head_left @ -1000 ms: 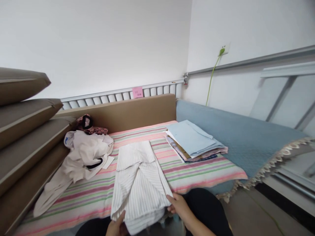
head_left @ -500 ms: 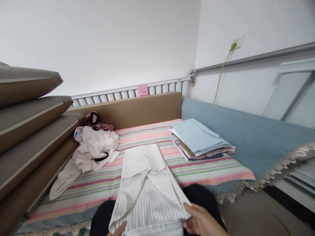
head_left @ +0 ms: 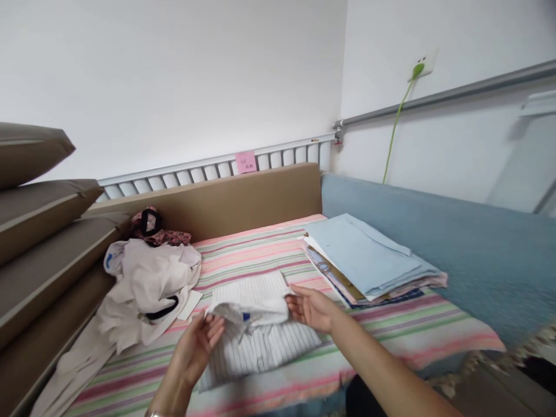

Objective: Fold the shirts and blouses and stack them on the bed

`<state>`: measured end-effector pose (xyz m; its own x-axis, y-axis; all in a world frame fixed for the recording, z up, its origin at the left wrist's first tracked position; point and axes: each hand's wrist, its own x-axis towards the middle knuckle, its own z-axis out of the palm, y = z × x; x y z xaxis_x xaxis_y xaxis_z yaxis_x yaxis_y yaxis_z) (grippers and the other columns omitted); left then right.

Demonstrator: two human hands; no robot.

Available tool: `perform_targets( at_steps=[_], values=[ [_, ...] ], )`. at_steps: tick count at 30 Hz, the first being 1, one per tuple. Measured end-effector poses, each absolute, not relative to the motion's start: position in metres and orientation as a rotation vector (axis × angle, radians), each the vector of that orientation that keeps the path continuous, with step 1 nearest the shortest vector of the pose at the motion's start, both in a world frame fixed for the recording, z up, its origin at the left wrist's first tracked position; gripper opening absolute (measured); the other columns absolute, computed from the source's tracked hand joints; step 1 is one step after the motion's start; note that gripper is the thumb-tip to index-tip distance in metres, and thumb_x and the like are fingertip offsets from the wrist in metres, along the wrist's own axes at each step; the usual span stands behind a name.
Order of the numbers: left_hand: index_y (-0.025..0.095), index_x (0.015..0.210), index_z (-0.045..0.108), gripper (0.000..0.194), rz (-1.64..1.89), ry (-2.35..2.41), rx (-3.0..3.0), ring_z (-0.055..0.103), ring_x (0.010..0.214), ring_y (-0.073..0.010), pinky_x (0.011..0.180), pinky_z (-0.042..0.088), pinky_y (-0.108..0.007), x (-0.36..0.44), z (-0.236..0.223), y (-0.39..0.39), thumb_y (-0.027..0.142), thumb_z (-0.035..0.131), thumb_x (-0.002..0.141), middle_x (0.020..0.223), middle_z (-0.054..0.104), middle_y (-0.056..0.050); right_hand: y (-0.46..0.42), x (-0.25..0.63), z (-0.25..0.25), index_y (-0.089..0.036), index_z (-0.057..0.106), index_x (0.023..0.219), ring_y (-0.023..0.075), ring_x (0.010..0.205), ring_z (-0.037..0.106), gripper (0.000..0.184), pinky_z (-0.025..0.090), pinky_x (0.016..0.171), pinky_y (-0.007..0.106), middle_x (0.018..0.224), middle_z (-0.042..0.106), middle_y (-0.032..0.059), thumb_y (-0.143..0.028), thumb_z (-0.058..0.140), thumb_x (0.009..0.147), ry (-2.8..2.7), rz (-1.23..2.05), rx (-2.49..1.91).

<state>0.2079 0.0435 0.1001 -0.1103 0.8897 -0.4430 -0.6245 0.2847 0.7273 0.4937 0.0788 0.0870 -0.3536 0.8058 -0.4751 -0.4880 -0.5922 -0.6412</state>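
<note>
A white cloth garment with thin dark stripes (head_left: 260, 347) lies folded on a multicoloured striped cloth cover (head_left: 373, 341), near its front edge. Its upper part is lifted into a blurred, bunched fold, with a small dark-blue patch (head_left: 246, 317) (perhaps a label) at the middle.

The left hand (head_left: 197, 344) is at the left end of that fold, its fingers half curled, the edge of the cloth held loosely between thumb and fingertips. The right hand (head_left: 310, 307) reaches in from the other side, its thumb and bent fingers closed on the fold's right end. How firm either hold is, I cannot tell.

To the left of the striped garment is a crumpled off-white cloth garment (head_left: 134, 289) with a black band, a flat white card (head_left: 190, 305) beside it, and a pink-and-black patterned cloth garment (head_left: 171, 236) behind. Further left rises a stack of thick brown cushions (head_left: 47, 255). To the right, a neat pile of folded clothes (head_left: 360, 252) has light-blue fabric on top and pink, brown and navy layers beneath.

A long brown padded panel (head_left: 243, 194) stands at the back, below a square pink paper note (head_left: 245, 162) on a white ribbed radiator (head_left: 197, 175).
</note>
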Motion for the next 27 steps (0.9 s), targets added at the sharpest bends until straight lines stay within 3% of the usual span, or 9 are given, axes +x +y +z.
perform_targets(
  at_steps=[3, 7, 9, 12, 15, 21, 24, 27],
  values=[
    [0.011, 0.095, 0.056, 0.024, 1.3, 1.059, 0.456, 0.066, 0.094, -0.0245, 0.081, 0.054, -0.036, 0.203, 0.076, 0.091, 0.032, 0.051, 0.084, 0.1, 0.067, -0.017, 0.116, 0.486, 0.059, -0.012, 0.06, 0.093, 0.0112, 0.065, 0.065, 0.024, 0.049, 0.059, 0.021, 0.074, 0.069, 0.0057, -0.033, 0.051, 0.087, -0.471, 1.909, -0.969],
    [0.016, 0.104, 0.059, 0.038, 1.446, 1.411, 0.916, 0.057, 0.111, -0.0277, 0.096, 0.045, -0.042, 0.186, 0.032, 0.085, 0.04, 0.062, 0.075, 0.116, 0.062, -0.013, 0.115, 0.493, 0.021, -0.015, 0.059, 0.097, 0.014, 0.066, 0.064, 0.027, 0.048, 0.06, 0.024, 0.08, 0.069, 0.0071, -0.036, 0.061, 0.078, -0.615, 1.596, -1.191],
    [0.018, 0.109, 0.059, 0.043, 1.42, 1.642, 1.222, 0.05, 0.119, -0.0288, 0.102, 0.039, -0.045, 0.185, 0.016, 0.064, 0.045, 0.059, 0.075, 0.122, 0.059, -0.012, 0.109, 0.499, 0.013, -0.016, 0.061, 0.093, 0.0175, 0.07, 0.065, 0.026, 0.05, 0.063, 0.028, 0.083, 0.069, 0.0086, -0.036, 0.059, 0.077, -0.779, 1.363, -1.34],
    [0.022, 0.123, 0.052, 0.044, 1.241, 1.821, 1.751, 0.042, 0.127, -0.0261, 0.106, 0.034, -0.047, 0.206, -0.003, 0.038, 0.041, 0.048, 0.083, 0.133, 0.052, -0.009, 0.1, 0.493, 0.014, -0.016, 0.065, 0.095, 0.0244, 0.094, 0.062, 0.029, 0.047, 0.085, 0.039, 0.099, 0.068, 0.0119, -0.036, 0.049, 0.081, -1.203, 0.869, -1.437],
    [0.031, 0.132, 0.042, 0.045, 0.939, 1.796, 2.366, 0.036, 0.131, -0.0252, 0.104, 0.034, -0.051, 0.24, -0.019, 0.032, 0.031, 0.043, 0.087, 0.139, 0.046, -0.004, 0.09, 0.471, 0.017, -0.018, 0.061, 0.114, 0.0248, 0.121, 0.046, 0.038, 0.032, 0.105, 0.043, 0.124, 0.058, 0.011, -0.036, 0.041, 0.087, -1.659, 0.443, -1.367],
    [0.035, 0.141, 0.022, 0.057, 0.495, 1.904, 2.811, 0.03, 0.134, -0.0285, 0.099, 0.037, -0.055, 0.269, -0.039, 0.045, 0.024, 0.04, 0.088, 0.148, 0.029, -0.003, 0.083, 0.443, -0.016, -0.024, 0.043, 0.135, 0.0247, 0.136, 0.025, 0.051, 0.018, 0.111, 0.047, 0.145, 0.035, 0.0069, -0.047, 0.039, 0.09, -2.082, 0.354, -1.616],
    [0.037, 0.14, 0.021, 0.056, 0.457, 1.885, 2.765, 0.027, 0.136, -0.0284, 0.1, 0.036, -0.056, 0.269, -0.037, 0.044, 0.025, 0.039, 0.088, 0.149, 0.026, -0.003, 0.086, 0.444, -0.032, -0.026, 0.04, 0.137, 0.0231, 0.137, 0.023, 0.052, 0.016, 0.112, 0.045, 0.146, 0.031, 0.0057, -0.049, 0.037, 0.09, -2.104, 0.303, -1.642],
    [0.038, 0.138, 0.028, 0.052, 0.508, 1.78, 2.625, 0.027, 0.136, -0.0272, 0.101, 0.034, -0.055, 0.265, -0.029, 0.041, 0.027, 0.041, 0.088, 0.148, 0.03, -0.002, 0.088, 0.448, -0.035, -0.023, 0.045, 0.134, 0.0264, 0.134, 0.028, 0.05, 0.02, 0.11, 0.049, 0.143, 0.037, 0.0082, -0.046, 0.041, 0.089, -2.106, 0.29, -1.609]
  ],
)
